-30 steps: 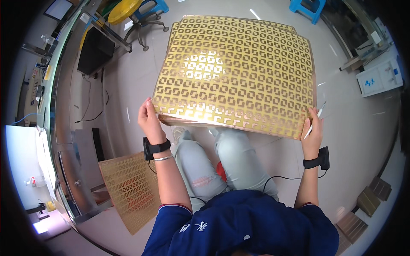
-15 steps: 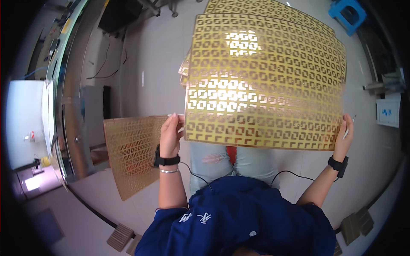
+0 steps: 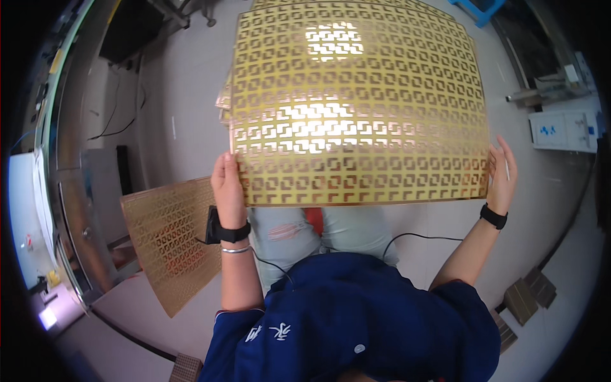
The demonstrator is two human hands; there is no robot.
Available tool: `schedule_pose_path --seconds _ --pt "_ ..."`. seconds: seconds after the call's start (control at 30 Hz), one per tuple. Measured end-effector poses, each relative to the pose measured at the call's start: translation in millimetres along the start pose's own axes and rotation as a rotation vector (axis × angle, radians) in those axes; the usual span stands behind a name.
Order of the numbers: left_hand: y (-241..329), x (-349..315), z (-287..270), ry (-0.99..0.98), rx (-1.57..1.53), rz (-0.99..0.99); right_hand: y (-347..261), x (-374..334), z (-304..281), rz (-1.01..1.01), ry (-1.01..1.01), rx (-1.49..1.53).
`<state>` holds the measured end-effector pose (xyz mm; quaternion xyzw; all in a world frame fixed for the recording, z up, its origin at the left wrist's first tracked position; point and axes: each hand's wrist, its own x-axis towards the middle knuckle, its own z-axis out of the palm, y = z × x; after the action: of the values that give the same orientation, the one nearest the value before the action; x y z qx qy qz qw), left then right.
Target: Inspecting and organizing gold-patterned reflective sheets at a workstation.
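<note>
A large yellow circuit board panel (image 3: 356,89) covered with rows of copper-coloured angular pads lies in front of me, light glaring off its middle. My left hand (image 3: 228,188) pinches its near left edge, fingers partly hidden underneath. On the near right edge rests my right hand (image 3: 503,172), thumb side against the panel and other fingers extended up beside it. Something small and white shows among the right fingers; I cannot make out what. More panels (image 3: 224,105) peek out beneath and beyond the top one. Left of my left forearm, another patterned panel (image 3: 168,248) stands tilted.
A metal-fronted bench (image 3: 83,229) runs along the left. Beyond it sits a black box (image 3: 130,28) with cables on the floor. A blue stool (image 3: 477,9) stands at the far right, with a white tray (image 3: 560,130) nearer. Brown blocks (image 3: 522,299) lie at the lower right.
The whole scene has shifted left in view as my head turned. My left hand now sits closer against the panel's edge; my right hand's fingers have straightened somewhat.
</note>
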<state>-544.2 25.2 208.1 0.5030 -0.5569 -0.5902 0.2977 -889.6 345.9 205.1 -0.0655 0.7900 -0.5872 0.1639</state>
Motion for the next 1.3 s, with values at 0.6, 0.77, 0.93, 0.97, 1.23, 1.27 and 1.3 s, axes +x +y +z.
schedule_pose_path --seconds 0.6,0.77,0.93,0.97,1.23,1.27,1.3 --pt "-30.3 21.2 6.1 0.009 0.046 -0.028 -6.1 4.7 -37.4 0.099 -0.095 0.208" --pt "-26.7 21.5 11.5 -0.026 0.018 -0.088 -5.1 3.8 -39.3 0.102 -0.092 0.229" --pt "-16.1 16.5 21.9 0.018 -0.042 -0.103 -8.6 3.7 -33.1 0.115 -0.078 0.231" --pt "-17.0 16.4 20.2 0.028 -0.040 -0.095 -9.0 3.7 -31.9 0.134 -0.065 0.212" --pt "-12.9 -4.8 10.8 0.028 -0.072 -0.036 5.2 17.3 -27.7 0.139 -0.127 -0.006" --pt "-14.7 -7.7 9.9 0.042 -0.067 -0.031 9.8 18.4 -26.1 0.129 -0.109 -0.026" --pt "-16.5 -10.6 8.8 0.058 -0.063 -0.025 13.0 19.7 -24.1 0.119 -0.091 -0.046"
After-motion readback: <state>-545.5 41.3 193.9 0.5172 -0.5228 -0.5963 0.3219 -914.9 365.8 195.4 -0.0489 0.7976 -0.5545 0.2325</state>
